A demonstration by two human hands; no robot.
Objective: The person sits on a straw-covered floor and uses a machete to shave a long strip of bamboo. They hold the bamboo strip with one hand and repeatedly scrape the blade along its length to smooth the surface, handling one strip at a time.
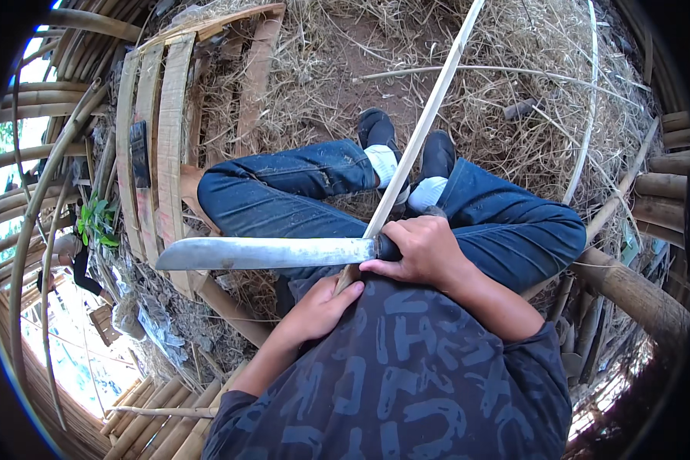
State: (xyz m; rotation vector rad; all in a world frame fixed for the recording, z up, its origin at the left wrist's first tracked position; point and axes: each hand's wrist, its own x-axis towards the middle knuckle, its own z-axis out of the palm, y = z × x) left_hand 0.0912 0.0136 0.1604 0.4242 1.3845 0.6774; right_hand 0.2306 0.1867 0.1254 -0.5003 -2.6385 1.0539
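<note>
My right hand (422, 249) is wrapped round the dark handle of a machete (268, 253). Its wide metal blade points left, lying across a long pale bamboo strip (429, 115) close to my body. Below the blade, my left hand (326, 307) grips the near end of that strip, with the thumb along it. The strip slants away from my waist, passes between my legs and over my shoes, and runs out at the top of the view. The strip's nearest end is hidden by my hand and shirt.
A wooden pallet (176, 138) stands at the left with a dark phone-like object (139, 153) on its slats. Dry shavings (498, 46) cover the ground ahead. Bamboo poles (629, 295) lie at the right, and a bamboo wall (46, 100) closes the left side. Part of another person (84, 264) shows beyond it.
</note>
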